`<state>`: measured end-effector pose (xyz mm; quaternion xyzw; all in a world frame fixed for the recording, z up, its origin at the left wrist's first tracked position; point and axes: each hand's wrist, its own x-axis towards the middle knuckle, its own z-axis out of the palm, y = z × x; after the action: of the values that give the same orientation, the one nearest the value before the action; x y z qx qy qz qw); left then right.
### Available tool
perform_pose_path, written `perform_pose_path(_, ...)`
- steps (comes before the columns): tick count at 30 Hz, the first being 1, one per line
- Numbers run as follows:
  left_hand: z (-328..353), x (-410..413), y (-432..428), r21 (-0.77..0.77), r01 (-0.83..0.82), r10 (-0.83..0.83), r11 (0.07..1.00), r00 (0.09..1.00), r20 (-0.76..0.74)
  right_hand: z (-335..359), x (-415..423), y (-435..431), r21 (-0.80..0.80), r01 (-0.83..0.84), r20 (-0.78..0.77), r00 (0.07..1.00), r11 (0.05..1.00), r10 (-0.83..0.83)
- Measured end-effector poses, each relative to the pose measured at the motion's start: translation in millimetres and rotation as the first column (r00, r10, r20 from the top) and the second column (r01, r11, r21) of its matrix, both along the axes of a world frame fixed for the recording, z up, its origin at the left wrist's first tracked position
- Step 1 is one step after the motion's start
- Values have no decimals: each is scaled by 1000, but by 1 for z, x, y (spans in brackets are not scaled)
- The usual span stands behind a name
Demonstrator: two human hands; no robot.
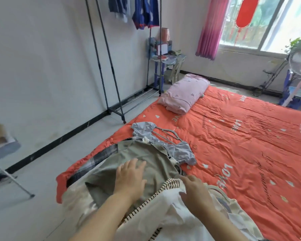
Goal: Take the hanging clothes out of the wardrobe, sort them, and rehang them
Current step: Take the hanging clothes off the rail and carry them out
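Head view — left hand (130,178) flat on olive garment (146,159); right hand (195,192) on white garment (172,214).

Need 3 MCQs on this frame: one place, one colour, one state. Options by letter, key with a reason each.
1. Where does the folded pink quilt lie?
A. on the floor
B. on the orange-red bedspread, at its far end beside the rack
C. on the rack

2. What colour are the clothes hanging on the dark metal garment rack?
A. blue
B. yellow
C. black

3. How is the left hand placed?
A. closed around a hanger
B. raised in the air
C. flat, palm down, on the olive-green garment

Key: 1 B, it rests on the bedspread near the rack's foot. 2 A, blue fabric hangs from the top rail. 3 C, its fingers are spread on the cloth, while the right hand rests on the white garment.
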<state>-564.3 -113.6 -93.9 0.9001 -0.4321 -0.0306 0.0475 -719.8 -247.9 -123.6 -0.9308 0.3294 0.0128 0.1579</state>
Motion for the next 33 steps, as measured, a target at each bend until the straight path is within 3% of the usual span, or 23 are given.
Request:
perform_pose_path(6, 36, 60, 152, -85, -301, 307, 950, 950, 64, 48, 108, 112, -77, -303, 40, 951, 950, 306)
perform_pose_path(16, 69, 95, 492, -143, -671, 685, 728, 718, 121, 100, 242, 407, -113, -684, 111, 712, 721, 693)
perform_pose_path(23, 79, 71, 699, -195, -866, 887, 461, 445, 123, 114, 289, 625, -148, -887, 146, 418, 438, 896)
perform_pose_path(33, 78, 35, 882, -179, -983, 994, 45, 26, 104, 112, 338, 848, -150, -988, 132, 13, 33, 991)
